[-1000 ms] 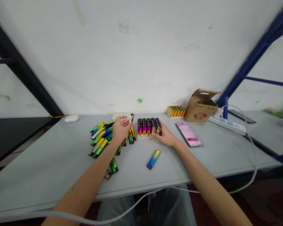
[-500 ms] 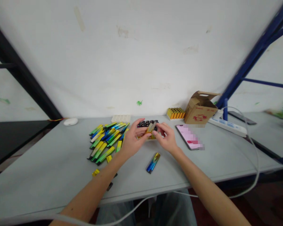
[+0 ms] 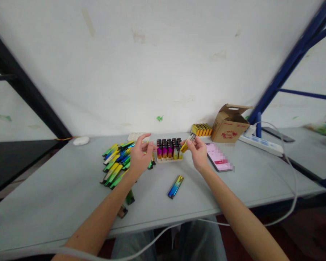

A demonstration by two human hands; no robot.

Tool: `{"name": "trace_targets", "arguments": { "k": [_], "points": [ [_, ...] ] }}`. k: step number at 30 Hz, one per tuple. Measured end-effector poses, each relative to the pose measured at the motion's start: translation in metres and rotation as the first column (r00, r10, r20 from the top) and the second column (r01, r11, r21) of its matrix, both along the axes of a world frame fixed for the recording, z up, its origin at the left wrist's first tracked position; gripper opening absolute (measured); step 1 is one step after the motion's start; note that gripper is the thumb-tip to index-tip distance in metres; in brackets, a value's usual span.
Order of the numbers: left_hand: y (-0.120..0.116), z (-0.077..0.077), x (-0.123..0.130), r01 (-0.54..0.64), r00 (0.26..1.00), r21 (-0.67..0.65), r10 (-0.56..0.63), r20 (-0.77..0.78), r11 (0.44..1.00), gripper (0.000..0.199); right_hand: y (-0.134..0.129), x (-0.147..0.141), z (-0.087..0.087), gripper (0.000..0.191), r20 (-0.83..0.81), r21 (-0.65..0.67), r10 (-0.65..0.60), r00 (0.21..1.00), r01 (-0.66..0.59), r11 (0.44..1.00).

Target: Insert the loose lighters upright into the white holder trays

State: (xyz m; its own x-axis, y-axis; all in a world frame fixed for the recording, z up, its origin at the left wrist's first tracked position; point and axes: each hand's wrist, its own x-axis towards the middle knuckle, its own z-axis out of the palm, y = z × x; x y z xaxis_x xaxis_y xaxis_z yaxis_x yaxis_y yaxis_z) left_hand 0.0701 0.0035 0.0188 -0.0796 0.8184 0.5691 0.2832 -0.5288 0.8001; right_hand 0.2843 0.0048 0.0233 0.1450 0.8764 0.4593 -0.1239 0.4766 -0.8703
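My right hand (image 3: 199, 150) pinches a yellow lighter (image 3: 185, 146), held tilted beside the right end of a white tray (image 3: 170, 160). Rows of upright lighters with black tops (image 3: 167, 149) fill much of that tray, the front ones pink, purple and yellow. My left hand (image 3: 141, 156) holds nothing, its fingers apart, above the right side of a pile of yellow, green and blue lighters (image 3: 115, 168). A single blue and gold lighter (image 3: 175, 187) lies in front of the tray.
Behind stand a pale empty-looking tray (image 3: 138, 136), a block of orange-yellow lighters (image 3: 201, 129) and an open cardboard box (image 3: 229, 125). A phone (image 3: 218, 157), a power strip (image 3: 262, 144) and a white case (image 3: 81, 141) lie on the table. A white cable (image 3: 296, 188) crosses the right side.
My hands have parted. The left has let go and moved left toward the pile; the right has moved right with the yellow lighter, uncovering the tray.
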Motion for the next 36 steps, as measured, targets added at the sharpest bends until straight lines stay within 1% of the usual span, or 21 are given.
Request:
{"name": "trace_targets", "arguments": {
  "k": [3, 5, 7, 9, 12, 15, 18, 20, 23, 25, 26, 29, 33, 36],
  "points": [
    [0.005, -0.004, -0.006, -0.066, 0.991, 0.022, 0.068, -0.120, 0.998, 0.033, 0.003, 0.003, -0.001, 0.045, -0.066, -0.023, 0.058, 0.996, -0.060, 0.998],
    [0.007, -0.006, -0.008, -0.096, 0.971, 0.037, 0.102, -0.215, 0.995, 0.030, 0.003, 0.003, -0.001, 0.045, -0.100, -0.058, 0.120, 0.988, -0.126, 0.990],
    [0.008, -0.007, -0.009, -0.118, 0.952, 0.056, 0.129, -0.276, 0.991, 0.029, 0.001, 0.002, 0.000, 0.047, -0.149, -0.105, 0.189, 0.971, -0.206, 0.973],
    [0.009, -0.008, -0.009, -0.136, 0.943, 0.068, 0.150, -0.298, 0.988, 0.029, -0.001, 0.000, 0.002, 0.049, -0.200, -0.162, 0.260, 0.945, -0.294, 0.942],
    [0.009, -0.008, -0.009, -0.159, 0.939, 0.085, 0.177, -0.296, 0.984, 0.029, -0.005, -0.001, 0.004, 0.049, -0.228, -0.253, 0.354, 0.907, -0.406, 0.878],
    [0.010, -0.009, -0.010, -0.167, 0.939, 0.100, 0.189, -0.287, 0.981, 0.029, -0.006, -0.001, 0.005, 0.059, -0.243, -0.299, 0.386, 0.890, -0.447, 0.843],
    [0.009, -0.009, -0.010, -0.169, 0.938, 0.099, 0.191, -0.289, 0.981, 0.029, -0.005, 0.003, 0.007, 0.064, -0.316, -0.300, 0.393, 0.864, -0.484, 0.822],
    [0.008, -0.008, -0.010, -0.171, 0.934, 0.107, 0.196, -0.300, 0.979, 0.029, -0.004, 0.007, 0.009, 0.063, -0.363, -0.274, 0.393, 0.845, -0.500, 0.822],
    [0.003, -0.006, -0.009, -0.161, 0.912, 0.149, 0.205, -0.354, 0.976, 0.028, -0.002, 0.013, 0.009, 0.053, -0.382, -0.206, 0.391, 0.838, -0.489, 0.847],
    [0.001, -0.005, -0.007, -0.138, 0.891, 0.198, 0.209, -0.404, 0.971, 0.027, 0.001, 0.016, 0.007, 0.045, -0.359, -0.167, 0.383, 0.851, -0.463, 0.871],
    [0.000, -0.004, -0.006, -0.123, 0.880, 0.224, 0.211, -0.426, 0.967, 0.027, 0.003, 0.017, 0.005, 0.044, -0.338, -0.155, 0.374, 0.864, -0.443, 0.883],
    [-0.002, -0.004, -0.005, -0.093, 0.859, 0.275, 0.217, -0.463, 0.957, 0.027, 0.008, 0.018, -0.001, 0.048, -0.256, -0.153, 0.345, 0.903, -0.390, 0.908],
    [-0.002, -0.006, -0.007, -0.072, 0.880, 0.260, 0.183, -0.437, 0.963, 0.028, 0.008, 0.018, 0.000, 0.042, -0.187, -0.169, 0.344, 0.920, -0.375, 0.912],
    [-0.004, -0.006, -0.009, -0.036, 0.898, 0.239, 0.136, -0.417, 0.970, 0.031, 0.000, 0.016, 0.006, 0.041, -0.140, -0.156, 0.389, 0.910, -0.408, 0.899]
  ]
}}
